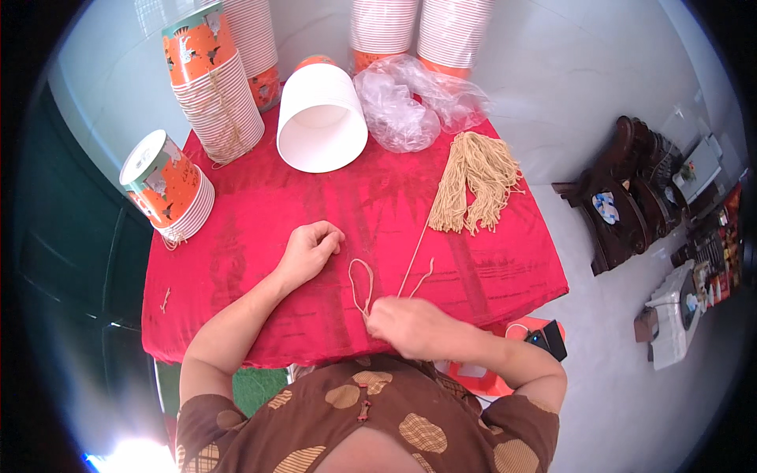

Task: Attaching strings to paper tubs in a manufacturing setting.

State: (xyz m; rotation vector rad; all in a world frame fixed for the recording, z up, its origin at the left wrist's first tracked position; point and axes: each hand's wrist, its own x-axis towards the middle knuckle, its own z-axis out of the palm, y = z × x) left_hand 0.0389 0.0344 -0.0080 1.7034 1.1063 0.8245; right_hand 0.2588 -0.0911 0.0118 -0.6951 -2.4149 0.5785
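Observation:
My right hand (414,327) is closed in a pinch on a thin tan string (371,276), just above the near part of the red cloth. One loop of the string stands up to the left of the fingers, and strands run out on their far side. One strand leads up to a thick bundle of tan strings (477,183) at the right of the table. My left hand (310,254) rests on the cloth left of the string, its fingers loosely curled, with nothing seen in them. The undersides of its fingers are hidden.
A red cloth (394,185) covers the table. At the back lie a white paper bucket (323,142) on its side and crumpled clear plastic (402,114). Nested orange-printed buckets (217,110) and a shorter stack (172,189) stand left. A string scrap (165,299) lies near the left edge.

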